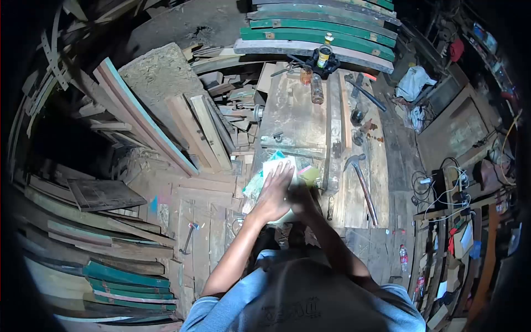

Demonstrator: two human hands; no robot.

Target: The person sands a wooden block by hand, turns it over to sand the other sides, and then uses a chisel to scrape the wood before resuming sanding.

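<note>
My left hand (275, 193) lies with its fingers stretched out on a white sheet (269, 166) at the near edge of the wooden workbench (293, 122). Right beside it, my right hand (301, 198) is in dark shadow, and its fingers cannot be made out. Crumpled green and white plastic (254, 186) shows to the left of the sheet. A yellow-green piece (310, 176) pokes out past my right hand. What lies beneath both hands is hidden. To the right, a claw hammer (362, 185) rests on the bench, apart from my hands.
Bottles (317, 91) and a dark container (325, 62) stand at the bench's far end. A dark bar (366, 93) lies at far right. Green slats (326, 36) are stacked behind. Leaning boards (188, 130) rise at left; another hammer (189, 238) lies below. Cables (448, 185) hang right.
</note>
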